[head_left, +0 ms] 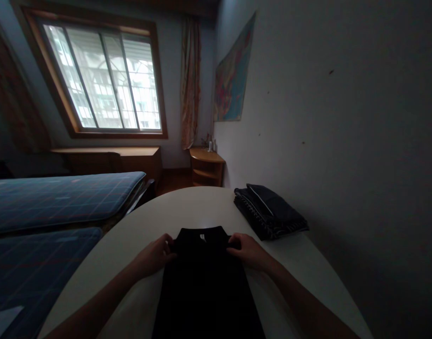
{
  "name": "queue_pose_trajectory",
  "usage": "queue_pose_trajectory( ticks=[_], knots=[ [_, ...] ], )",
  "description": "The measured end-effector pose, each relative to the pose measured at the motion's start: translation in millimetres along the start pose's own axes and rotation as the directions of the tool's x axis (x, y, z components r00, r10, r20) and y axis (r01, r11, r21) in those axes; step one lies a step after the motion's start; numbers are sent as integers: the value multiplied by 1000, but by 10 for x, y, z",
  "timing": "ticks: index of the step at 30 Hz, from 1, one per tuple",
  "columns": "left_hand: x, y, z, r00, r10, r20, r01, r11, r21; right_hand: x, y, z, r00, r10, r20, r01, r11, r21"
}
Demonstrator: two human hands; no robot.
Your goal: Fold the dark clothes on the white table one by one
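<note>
A black garment, probably a shirt, lies flat on a white round-edged table, its collar pointing away from me and a small pale label showing inside the neck. My left hand pinches the garment's left shoulder edge between thumb and fingers. On the opposite shoulder, my right hand grips the cloth in the same way. The lower end of the garment runs out of the bottom of the view. Just beyond my right hand rests a stack of folded dark clothes.
Along the right side runs a bare wall with a map on it. Plaid mattresses lie to the left. Farther back stand a wooden desk, a corner shelf and a window.
</note>
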State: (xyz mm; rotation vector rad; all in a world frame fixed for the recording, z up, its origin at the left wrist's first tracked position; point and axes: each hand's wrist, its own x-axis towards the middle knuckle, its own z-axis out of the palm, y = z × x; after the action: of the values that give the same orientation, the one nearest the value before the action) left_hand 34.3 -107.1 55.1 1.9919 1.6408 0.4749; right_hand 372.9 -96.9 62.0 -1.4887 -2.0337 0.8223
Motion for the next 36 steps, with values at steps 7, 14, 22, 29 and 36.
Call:
queue_pose_trajectory(
  ticks=[7, 14, 22, 29, 36],
  knots=[
    [-16, 51, 92, 993, 67, -102, -79, 990, -118, -50, -52, 41, 998, -30, -51, 35, 993, 111],
    [82, 237, -35, 934, 30, -357, -189, 888, -419, 186, -76, -44, 979, -60, -194, 108, 962, 249],
    [419, -13, 238, 937, -69, -344, -69, 924, -375, 510, 59, 125, 974, 16, -227, -3, 998, 59],
    [415, -35, 147, 983, -36, -182, -11, 967, -254, 596, 73, 83, 996, -16, -90, 13, 999, -33],
    [580, 20, -52, 997, 25, 78, -7, 974, -226, 719, 12, -106, 979, 9, 206, -3, 1000, -30]
  ],
)
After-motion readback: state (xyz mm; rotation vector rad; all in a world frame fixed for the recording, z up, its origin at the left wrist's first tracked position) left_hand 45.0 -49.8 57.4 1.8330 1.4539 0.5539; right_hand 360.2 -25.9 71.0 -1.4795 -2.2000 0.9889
